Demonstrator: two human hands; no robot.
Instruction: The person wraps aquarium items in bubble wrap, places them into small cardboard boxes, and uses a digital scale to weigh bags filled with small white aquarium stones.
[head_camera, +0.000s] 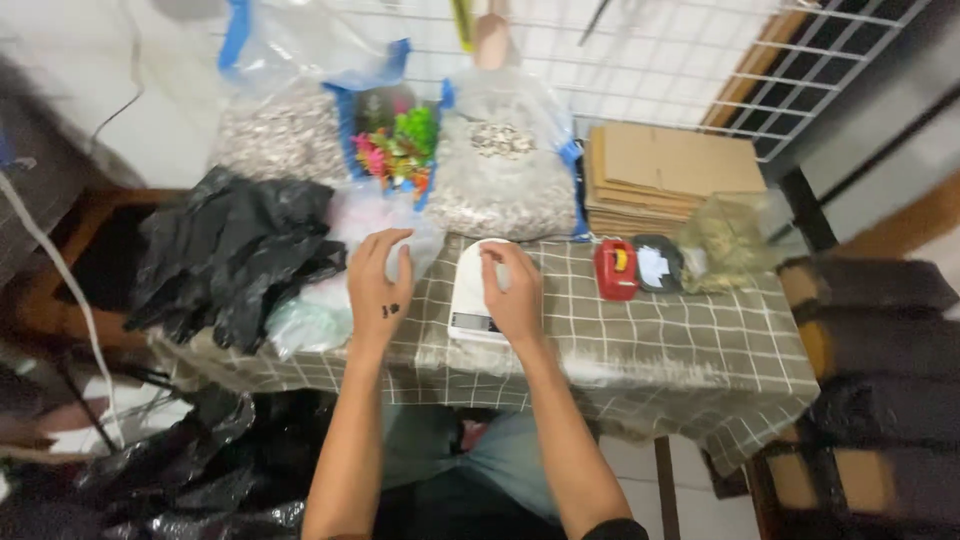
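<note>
- Right hand (512, 290): lies palm down on the white kitchen scale (478, 292), fingers curled loosely over its top edge, closed on nothing; likely steadying or positioning the scale. The scale sits near the middle of the table, its small display end toward the person.
- Left hand (378, 283): just left of the scale, fingers spread and open, pressing on a clear plastic bag (345, 270) that lies flat there. Grips nothing; looks like it is holding the bag flat.
- Table (680, 340): covered with a grey checked cloth that hangs over the near edge. The scale stands on it.
- Heap of black plastic bags (235, 255): far left of the scale, piled loosely at the table's edge, probably a supply kept within reach.
- Two large clear bags of pale pebbles or shells: one behind-left of the scale (280, 125), one directly behind it (500, 165), both standing open-topped against the wire grid.
- Stack of flat cardboard (665, 175): behind-right of the scale.
- Bag of coloured plastic plants (395, 150): behind the scale, between the two pebble bags.
- Clear bag of brownish material (725, 240): well right of the scale.
- Red tape dispenser (616, 268): right of the scale, a dark round item just beside it; too blurred to identify.
</note>
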